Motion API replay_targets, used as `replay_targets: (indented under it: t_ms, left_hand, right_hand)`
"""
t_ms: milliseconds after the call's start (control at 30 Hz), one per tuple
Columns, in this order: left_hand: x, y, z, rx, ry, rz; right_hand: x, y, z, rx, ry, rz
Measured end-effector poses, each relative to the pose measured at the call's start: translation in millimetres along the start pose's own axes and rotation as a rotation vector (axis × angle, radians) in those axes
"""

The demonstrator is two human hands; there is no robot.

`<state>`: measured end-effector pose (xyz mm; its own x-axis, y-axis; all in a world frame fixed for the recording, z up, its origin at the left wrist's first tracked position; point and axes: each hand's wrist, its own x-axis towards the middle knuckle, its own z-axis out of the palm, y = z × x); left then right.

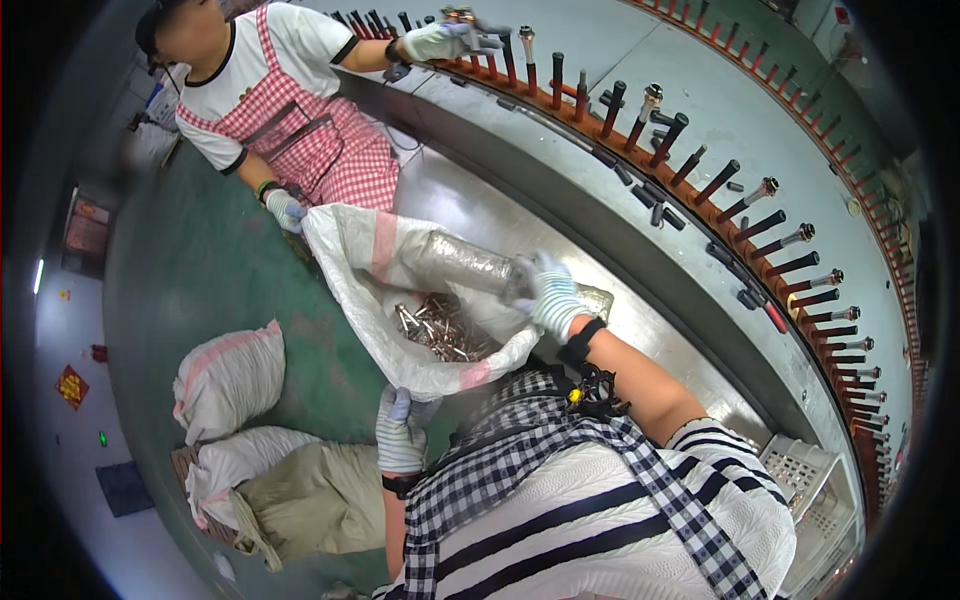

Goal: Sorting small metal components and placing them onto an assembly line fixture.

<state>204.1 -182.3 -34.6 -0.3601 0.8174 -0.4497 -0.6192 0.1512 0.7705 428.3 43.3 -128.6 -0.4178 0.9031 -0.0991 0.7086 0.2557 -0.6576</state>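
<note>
White woven sack (375, 300) with pink stripe, holding silvery-copper metal pieces (440, 330); white gloves with blue-grey striping on left hand (400, 432) and right hand (548, 295). Black-and-white checked apron (560, 470) over white top with dark stripes (620, 530); red-and-white gingham apron (320, 130) over white, black-trimmed shirt on co-worker. Green floor (200, 270), pale grey-blue table (700, 90) edged with orange rim (700, 200) and black pegs (720, 180).

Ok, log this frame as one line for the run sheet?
left hand: grips white sack rim | right hand: on clear bag at sack mouth | metal parts in sack | co-worker's hand: holds far rim
</note>
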Motion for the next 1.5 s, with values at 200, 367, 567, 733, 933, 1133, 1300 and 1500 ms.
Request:
replay_targets:
  t_ms: [200, 367, 567, 733, 933, 1133, 1300, 1500]
  left_hand:
    - [18, -15, -7, -0.215, 0.042, -0.039]
    - [35, -32, -38, -0.412, 0.170, -0.002]
    - [25, -17, 2, -0.230, 0.109, 0.008]
    - [21, -7, 16, -0.177, 0.093, -0.002]
    - [18, -14, -2, -0.072, 0.058, 0.041]
    - [2, -25, -11, -0.022, 0.026, 0.138]
    - [12, -53, -30, -0.075, -0.059, 0.126]
    - [9, -57, -11, -0.079, -0.114, 0.134]
  right_hand:
    - [-18, 63, -16, -0.344, -0.251, 0.131]
    - [-6, 56, -44, -0.091, -0.426, 0.103]
    - [-4, 10, -72, 0.793, -0.406, 0.179]
    - [14, 8, -49, 0.197, -0.233, -0.098]
    - [-7, 45, -6, -0.430, -0.227, -0.083]
    - [-2, 44, -11, -0.330, -0.199, -0.103]
    - [51, 47, -79, 0.233, 0.918, -0.084]
    - [178, 51, -207, 0.712, 1.250, -0.034]
